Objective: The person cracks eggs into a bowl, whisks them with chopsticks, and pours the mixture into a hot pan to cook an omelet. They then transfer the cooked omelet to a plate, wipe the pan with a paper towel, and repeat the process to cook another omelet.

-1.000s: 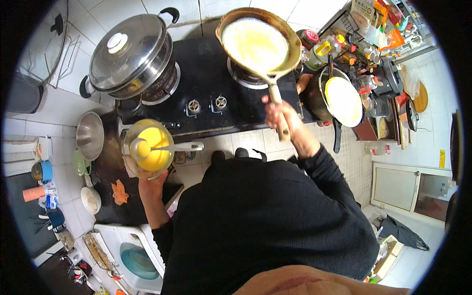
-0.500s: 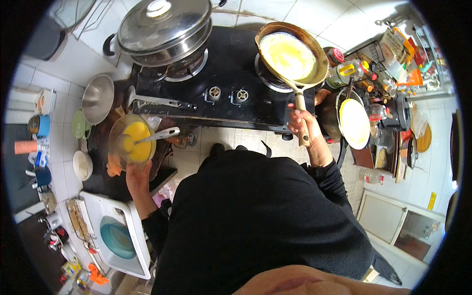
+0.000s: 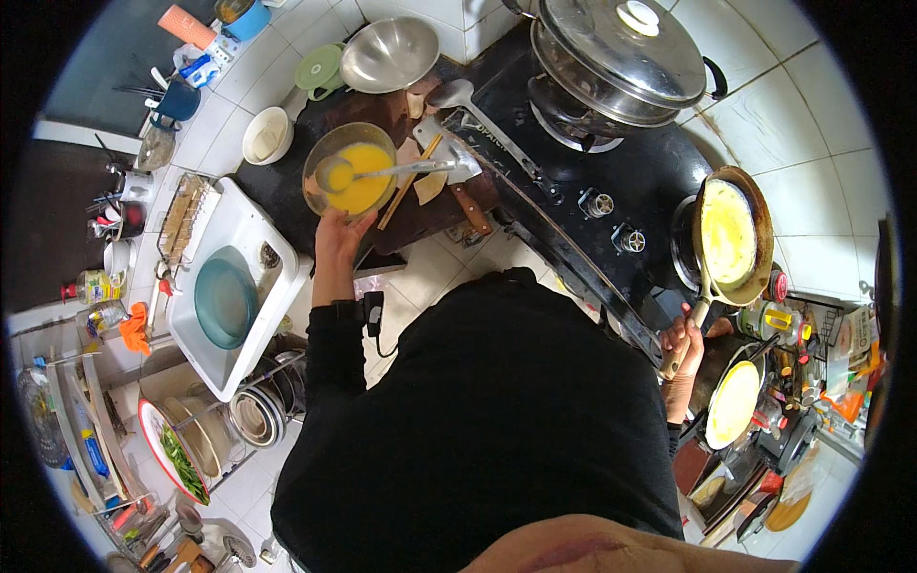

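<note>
My left hand grips the near side of a see-through bowl of yellow liquid, like beaten egg. A metal ladle rests in it, its handle reaching over the right rim. Beneath and beside the bowl is a dark board with wooden chopsticks and a wooden-handled cleaver. On the right, my right hand is closed round the handle of a frying pan. The pan is at the right burner, with a thin yellow egg layer spread inside.
A lidded steel pot stands on the left burner, a spatula in front of it. Beyond the bowl are a steel bowl and white bowl. A white sink lies left. Right of the stove is a plate with a pale yellow pancake.
The view has turned left. My left hand has moved the bowl away from the stove, uncovering the chopsticks and cleaver. My right hand keeps its hold on the pan handle.
</note>
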A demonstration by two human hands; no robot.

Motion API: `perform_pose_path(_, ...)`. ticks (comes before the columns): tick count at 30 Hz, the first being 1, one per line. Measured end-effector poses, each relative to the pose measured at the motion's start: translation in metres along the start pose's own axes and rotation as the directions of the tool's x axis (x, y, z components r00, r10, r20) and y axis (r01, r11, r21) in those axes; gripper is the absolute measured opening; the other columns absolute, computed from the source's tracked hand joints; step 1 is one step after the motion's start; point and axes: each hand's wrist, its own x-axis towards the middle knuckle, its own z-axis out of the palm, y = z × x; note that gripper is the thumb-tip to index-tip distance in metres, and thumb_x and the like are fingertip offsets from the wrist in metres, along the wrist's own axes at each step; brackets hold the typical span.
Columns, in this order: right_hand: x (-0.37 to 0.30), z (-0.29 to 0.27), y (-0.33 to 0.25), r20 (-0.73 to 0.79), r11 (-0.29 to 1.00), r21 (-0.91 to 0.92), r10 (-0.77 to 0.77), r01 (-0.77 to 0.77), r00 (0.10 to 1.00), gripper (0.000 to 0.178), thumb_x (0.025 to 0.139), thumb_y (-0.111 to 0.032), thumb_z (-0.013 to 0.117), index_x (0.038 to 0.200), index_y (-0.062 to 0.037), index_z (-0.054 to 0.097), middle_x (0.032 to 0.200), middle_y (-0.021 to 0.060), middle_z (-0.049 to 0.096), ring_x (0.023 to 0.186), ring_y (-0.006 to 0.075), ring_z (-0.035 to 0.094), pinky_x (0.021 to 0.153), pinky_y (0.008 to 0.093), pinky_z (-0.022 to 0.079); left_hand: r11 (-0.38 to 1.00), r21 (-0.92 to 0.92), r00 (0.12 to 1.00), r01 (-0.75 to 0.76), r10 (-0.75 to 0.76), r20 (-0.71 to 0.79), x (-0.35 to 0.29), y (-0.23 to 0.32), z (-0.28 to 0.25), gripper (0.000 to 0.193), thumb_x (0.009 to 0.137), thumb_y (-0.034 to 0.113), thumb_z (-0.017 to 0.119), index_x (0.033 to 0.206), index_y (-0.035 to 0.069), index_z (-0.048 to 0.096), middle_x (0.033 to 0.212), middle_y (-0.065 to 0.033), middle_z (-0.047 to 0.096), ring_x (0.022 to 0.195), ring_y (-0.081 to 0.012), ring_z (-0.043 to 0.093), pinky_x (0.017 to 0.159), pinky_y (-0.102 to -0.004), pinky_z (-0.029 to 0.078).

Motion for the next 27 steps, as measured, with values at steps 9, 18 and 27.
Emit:
perform_pose_path(9,0.002,0.001,-0.004,0.025,0.992,-0.129,0.003,0.000,1.000,0.040,0.091,-0.024,0.055,0.126,-0.0059,0.047,0.073,0.0003,0.052,0.045,0.0095,0.042,0.044,0.0240,0.034,0.997,-0.070,0.997,-0.020,0.016,-0.069,0.055,0.016,0.015,0.042,0.087,-0.003,0.040,0.129,-0.001,0.037,0.133,-0.0219,0.045,0.119,-0.0415,0.049,0.092,-0.0577,0.049)
perform_pose_path(18,-0.002,0.006,-0.004,-0.148,0.979,-0.200,-0.001,-0.029,0.989,0.047,0.086,-0.027,0.060,0.124,-0.0031,0.047,0.077,0.0041,0.055,0.052,0.0114,0.045,0.051,0.0233,0.038,1.000,-0.005,0.992,-0.024,0.023,-0.126,0.103,0.012,0.034,0.038,0.094,0.012,0.038,0.131,0.005,0.043,0.132,-0.0167,0.049,0.117,-0.0389,0.051,0.090,-0.0591,0.049)
perform_pose_path(27,-0.007,0.013,-0.013,-0.156,0.970,-0.241,-0.009,-0.029,0.988,0.042,0.084,-0.020,0.061,0.119,-0.0005,0.050,0.076,0.0061,0.059,0.048,0.0116,0.047,0.046,0.0241,0.040,0.781,0.624,0.984,-0.022,0.128,-0.125,0.180,0.005,-0.017,0.056,0.082,0.054,0.058,0.119,0.012,0.061,0.116,-0.0110,0.064,0.109,-0.0296,0.059,0.089,-0.0426,0.050)
